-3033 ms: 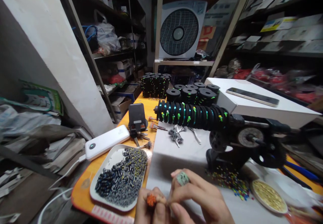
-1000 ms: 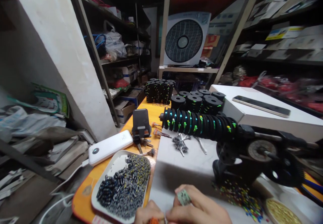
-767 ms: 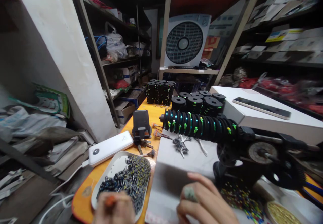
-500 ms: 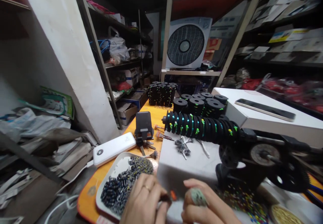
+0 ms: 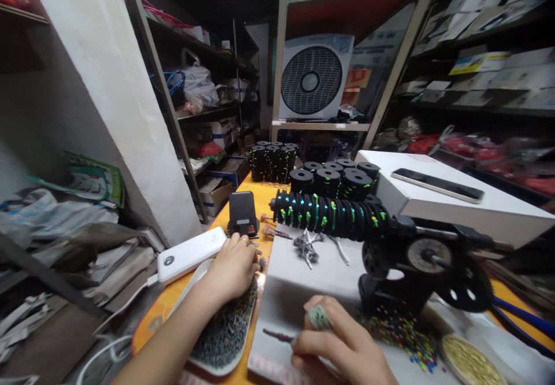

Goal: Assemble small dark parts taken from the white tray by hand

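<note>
My left hand [image 5: 236, 263] reaches over the far end of a white tray [image 5: 249, 339] full of small dark beads or tube-like pieces. Its fingers curl down near the small brushes and the base of a black phone stand [image 5: 241, 211]; the fingertips are hidden. My right hand [image 5: 336, 344], with a greenish wrap on one finger, pinches a thin dark-brown stick [image 5: 277, 335] above a white box surface [image 5: 281, 292]. Beyond it, a black ribbed roller [image 5: 325, 214] with green and yellow bits is mounted on a black geared device [image 5: 416, 258].
A white power bank [image 5: 191, 255] lies left of the stand. Black spools [image 5: 327, 182] stand at the back. Loose coloured beads [image 5: 403, 333] and a bowl of gold beads [image 5: 470, 362] lie at right. A phone [image 5: 437, 184] rests on a white box [image 5: 433, 208].
My left hand has moved forward from beside my right hand to the tray's far end. The stick in my right hand now shows clearly. The whole view has shifted slightly.
</note>
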Action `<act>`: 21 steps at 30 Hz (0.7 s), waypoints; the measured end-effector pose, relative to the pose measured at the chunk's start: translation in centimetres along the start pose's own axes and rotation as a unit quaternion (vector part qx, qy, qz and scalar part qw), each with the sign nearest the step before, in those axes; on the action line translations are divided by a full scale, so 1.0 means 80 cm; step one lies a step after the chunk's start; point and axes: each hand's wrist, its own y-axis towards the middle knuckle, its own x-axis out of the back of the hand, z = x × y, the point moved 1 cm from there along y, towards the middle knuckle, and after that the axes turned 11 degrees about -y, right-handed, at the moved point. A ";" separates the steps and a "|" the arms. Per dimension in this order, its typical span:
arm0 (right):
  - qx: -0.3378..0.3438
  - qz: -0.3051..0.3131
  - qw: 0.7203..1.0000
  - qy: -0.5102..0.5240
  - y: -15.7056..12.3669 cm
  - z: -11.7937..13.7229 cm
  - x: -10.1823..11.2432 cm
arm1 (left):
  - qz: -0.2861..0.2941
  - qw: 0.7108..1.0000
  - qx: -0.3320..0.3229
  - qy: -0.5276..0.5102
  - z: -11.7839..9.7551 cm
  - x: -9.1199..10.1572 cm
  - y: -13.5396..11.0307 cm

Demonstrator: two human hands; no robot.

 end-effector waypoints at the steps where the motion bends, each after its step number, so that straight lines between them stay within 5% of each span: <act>1: 0.000 0.002 1.000 0.002 0.002 0.001 0.000 | 0.007 1.000 0.003 0.014 -0.003 0.000 0.004; 6: 0.029 0.029 0.999 0.022 0.016 0.015 0.008 | 0.029 0.999 0.023 0.029 -0.014 0.004 0.018; 9: 0.055 0.077 0.995 0.003 0.028 0.026 0.015 | -0.026 0.999 -0.004 -0.024 -0.012 0.007 0.012; 13: -0.011 0.041 0.997 0.068 0.052 0.033 0.019 | -0.172 0.968 -0.031 -0.181 -0.002 0.005 -0.035; 16: -0.101 0.014 0.985 0.136 0.065 0.032 0.012 | -0.212 0.922 -0.018 -0.323 -0.004 -0.010 -0.090; 17: -0.124 0.016 0.981 0.145 0.067 0.032 0.008 | -0.207 0.900 -0.010 -0.383 -0.007 -0.018 -0.107; 18: -0.141 0.023 0.978 0.152 0.067 0.031 0.003 | -0.185 0.831 -0.002 -0.525 -0.012 -0.027 -0.121; 21: -0.155 0.031 0.975 0.157 0.060 0.028 -0.008 | -0.152 0.570 0.012 -0.807 -0.033 -0.050 -0.148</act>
